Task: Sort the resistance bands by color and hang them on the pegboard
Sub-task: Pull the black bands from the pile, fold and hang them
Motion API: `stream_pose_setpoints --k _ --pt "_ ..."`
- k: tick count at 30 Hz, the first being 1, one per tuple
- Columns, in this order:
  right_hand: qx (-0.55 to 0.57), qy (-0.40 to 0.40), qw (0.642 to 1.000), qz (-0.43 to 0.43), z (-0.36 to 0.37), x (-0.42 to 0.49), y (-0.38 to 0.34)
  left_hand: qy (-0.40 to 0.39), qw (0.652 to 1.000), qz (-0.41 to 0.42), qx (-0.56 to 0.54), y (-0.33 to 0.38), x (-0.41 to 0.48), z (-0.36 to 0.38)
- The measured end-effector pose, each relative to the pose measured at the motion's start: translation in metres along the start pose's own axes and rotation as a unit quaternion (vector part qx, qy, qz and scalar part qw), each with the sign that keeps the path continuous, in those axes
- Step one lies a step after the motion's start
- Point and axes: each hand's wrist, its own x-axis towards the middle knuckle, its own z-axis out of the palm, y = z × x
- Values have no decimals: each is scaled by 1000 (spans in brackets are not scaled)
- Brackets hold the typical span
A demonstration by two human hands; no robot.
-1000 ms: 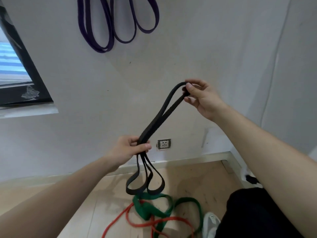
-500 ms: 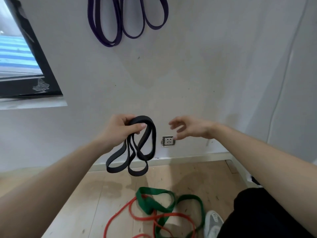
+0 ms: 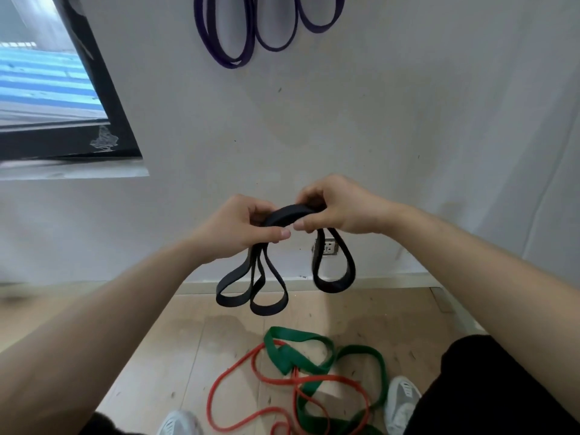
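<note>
2 hands hold the bundle of black bands between them, raised in front of the white wall. The left hand grips 1 end of the gathered arc, with 2 loops dangling below it. The right hand pinches the other end, fingers curled over the top, with 1 loop hanging beneath. How many separate bands make up the bundle I cannot tell.

The bands look flat, thin and limp. They drape under their own weight and fold without resistance, so they should be light, soft and in no way fragile. Rubber of this kind likely grips skin well, yet loose loops may slide past each other and drop out of the bunch. The best hold seems to be where the hands are now, at the top of the gathered arc, keeping every strand together so the whole arc can go over a peg.

Purple bands hang on the wall above; their peg is out of view. Green bands and red bands lie tangled on the wooden floor, well below the hands.
</note>
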Motion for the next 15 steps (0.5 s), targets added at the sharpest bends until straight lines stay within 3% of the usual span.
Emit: stream_pose_setpoints --k 7,15 --pt "223 87 971 -26 -25 -9 5 31 999 -8 -16 0 1 17" --pt "395 221 892 9 -56 -15 23 151 969 10 -194 41 21 20"
